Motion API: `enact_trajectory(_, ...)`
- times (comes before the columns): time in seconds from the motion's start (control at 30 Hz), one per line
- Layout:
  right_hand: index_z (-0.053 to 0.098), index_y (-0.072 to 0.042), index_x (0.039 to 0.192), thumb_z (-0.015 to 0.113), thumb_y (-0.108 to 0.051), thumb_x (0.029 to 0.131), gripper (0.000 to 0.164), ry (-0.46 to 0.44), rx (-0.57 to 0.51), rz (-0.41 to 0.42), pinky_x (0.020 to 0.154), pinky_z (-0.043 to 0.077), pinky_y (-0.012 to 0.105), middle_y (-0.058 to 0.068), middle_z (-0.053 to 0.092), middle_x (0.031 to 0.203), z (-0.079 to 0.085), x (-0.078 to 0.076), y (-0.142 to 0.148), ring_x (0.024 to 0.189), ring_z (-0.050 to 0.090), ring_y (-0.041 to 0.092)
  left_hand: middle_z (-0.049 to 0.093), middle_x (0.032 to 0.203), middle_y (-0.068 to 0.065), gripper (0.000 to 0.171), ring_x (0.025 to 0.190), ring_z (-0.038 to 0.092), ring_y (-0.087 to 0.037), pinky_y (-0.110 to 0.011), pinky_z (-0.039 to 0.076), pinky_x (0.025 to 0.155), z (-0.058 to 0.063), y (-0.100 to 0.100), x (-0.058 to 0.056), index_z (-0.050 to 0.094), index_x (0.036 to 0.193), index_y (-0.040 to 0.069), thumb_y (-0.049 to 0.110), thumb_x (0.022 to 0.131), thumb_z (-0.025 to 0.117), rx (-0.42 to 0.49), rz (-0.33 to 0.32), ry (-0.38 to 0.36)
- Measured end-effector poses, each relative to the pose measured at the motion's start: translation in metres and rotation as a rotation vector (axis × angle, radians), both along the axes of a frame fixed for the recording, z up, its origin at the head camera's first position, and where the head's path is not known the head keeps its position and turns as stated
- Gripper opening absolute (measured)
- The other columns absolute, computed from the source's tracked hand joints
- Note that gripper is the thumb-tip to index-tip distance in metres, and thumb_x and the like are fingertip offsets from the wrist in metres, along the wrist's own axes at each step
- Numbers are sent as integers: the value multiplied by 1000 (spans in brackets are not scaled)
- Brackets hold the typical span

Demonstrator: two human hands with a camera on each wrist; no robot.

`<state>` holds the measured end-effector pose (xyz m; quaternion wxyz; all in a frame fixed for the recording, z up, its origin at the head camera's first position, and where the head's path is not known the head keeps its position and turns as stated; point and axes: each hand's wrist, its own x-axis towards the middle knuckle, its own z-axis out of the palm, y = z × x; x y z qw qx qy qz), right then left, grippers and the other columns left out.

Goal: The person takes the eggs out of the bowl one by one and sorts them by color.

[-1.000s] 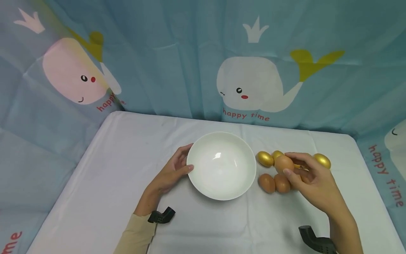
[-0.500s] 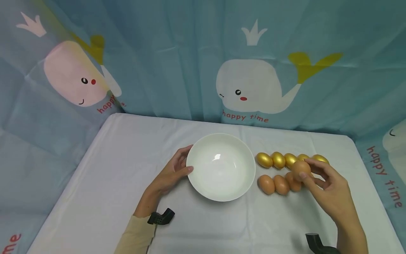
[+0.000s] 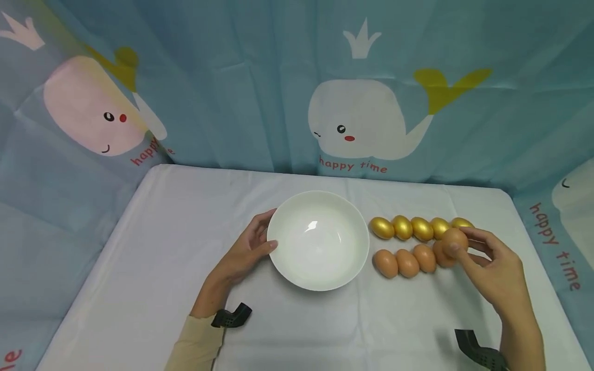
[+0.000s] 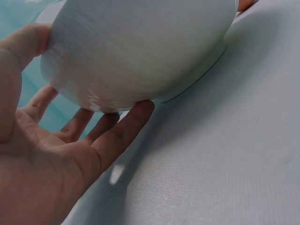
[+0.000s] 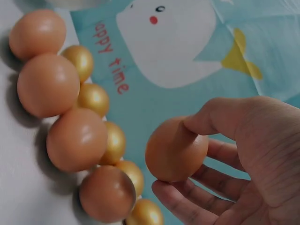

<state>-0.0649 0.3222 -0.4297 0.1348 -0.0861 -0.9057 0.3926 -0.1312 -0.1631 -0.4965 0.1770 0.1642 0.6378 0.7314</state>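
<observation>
A white bowl (image 3: pixel 319 240) stands on the table, its inside facing up with no contents. My left hand (image 3: pixel 246 252) holds its left side, thumb at the rim and fingers against the outer wall, as the left wrist view also shows. Between the thumb and fingers of my right hand (image 3: pixel 498 270) is a brown egg (image 5: pixel 174 150), raised above the right end of a row of brown eggs (image 3: pixel 408 263). In the head view, the held egg partly covers the last brown egg (image 3: pixel 442 255) in that row. Behind runs a row of shiny golden eggs (image 3: pixel 422 228).
White cloth (image 3: pixel 297 330) covers the table. A blue curtain (image 3: pixel 260 103) with printed whales hangs along its back and sides. The egg rows lie just right of the bowl. Dark wrist mounts (image 3: pixel 232 315) sit at both wrists.
My right hand has carried the brown egg rightward along the rows, uncovering brown and golden eggs that it hid before. The left hand stays on the bowl. The head view shifts slightly.
</observation>
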Motion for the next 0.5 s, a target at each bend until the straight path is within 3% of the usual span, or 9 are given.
enact_trajectory(0.17,55,-3,148,81,-27,95,63,-35,25,-47,77,43,-4,-29,53,120,-2,0,10,99,49,-24,27,173,-12,77,149,50,-12,-26,55,109,2,-1,0,26,166,18,6,101,65,2,-2,3)
enact_trajectory(0.4,64,-1,139,80,-34,95,57,-72,45,-105,74,43,-5,-35,52,114,-10,2,23,96,47,-24,27,173,-13,76,147,52,-10,-26,55,108,-1,-2,2,27,166,17,6,101,66,-9,2,-5)
enact_trajectory(0.43,64,-2,140,80,-35,95,58,-79,47,-116,74,42,-5,-33,53,114,-11,2,25,96,47,-24,27,173,-13,76,148,51,-11,-26,55,108,-1,-1,2,27,166,18,7,101,66,-10,3,-4)
enact_trajectory(0.5,64,-2,141,79,-37,96,59,-95,58,-135,73,41,-5,-17,64,120,-14,2,27,96,45,-24,27,173,-12,76,149,51,-12,-26,55,109,-1,-1,1,27,166,18,7,101,66,-13,4,-2)
